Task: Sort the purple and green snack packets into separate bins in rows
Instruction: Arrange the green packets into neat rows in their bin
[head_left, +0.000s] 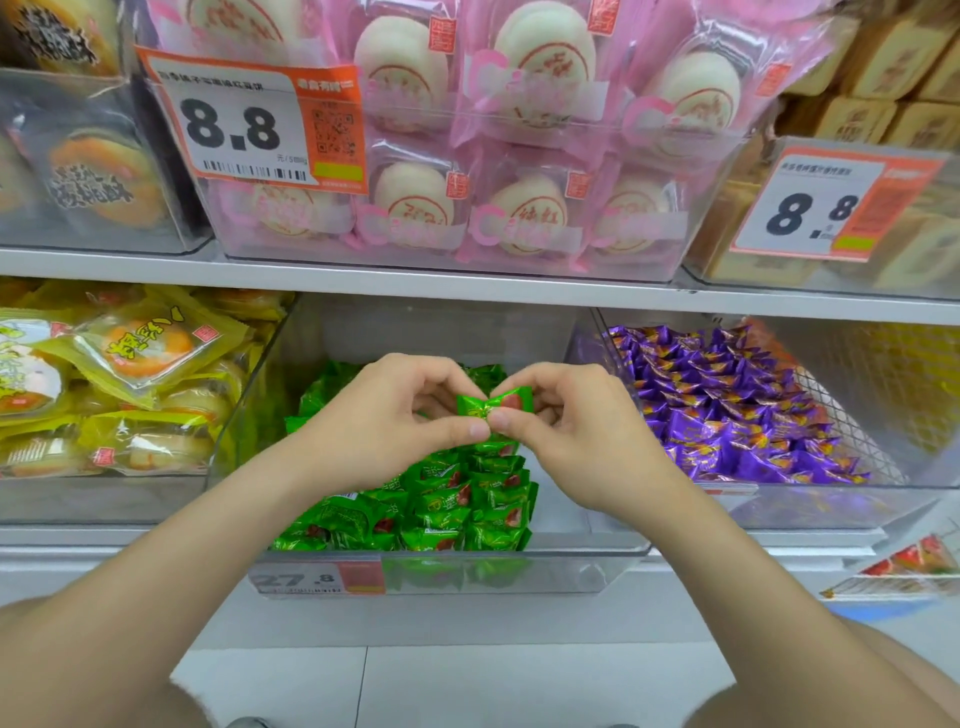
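Observation:
Both my hands meet over the middle clear bin (613, 558) on the lower shelf. Between them is one green snack packet (491, 402) with a red spot, held above the bin. My left hand (400, 421) pinches its left end and my right hand (566, 431) pinches its right end, thumbs touching below it. Under my hands, several green packets (457, 509) lie in rows toward the bin's front, with loose ones at the back left. The neighbouring bin (810, 499) on the right holds several purple packets (727, 405) in rows.
A bin of yellow-wrapped pastries (124, 374) stands left of the green bin. The upper shelf (363, 280) carries bins of pink-wrapped buns (519, 156) with 8.8 price tags. A 27.8 tag (317, 577) is on the green bin's front. White floor tiles lie below.

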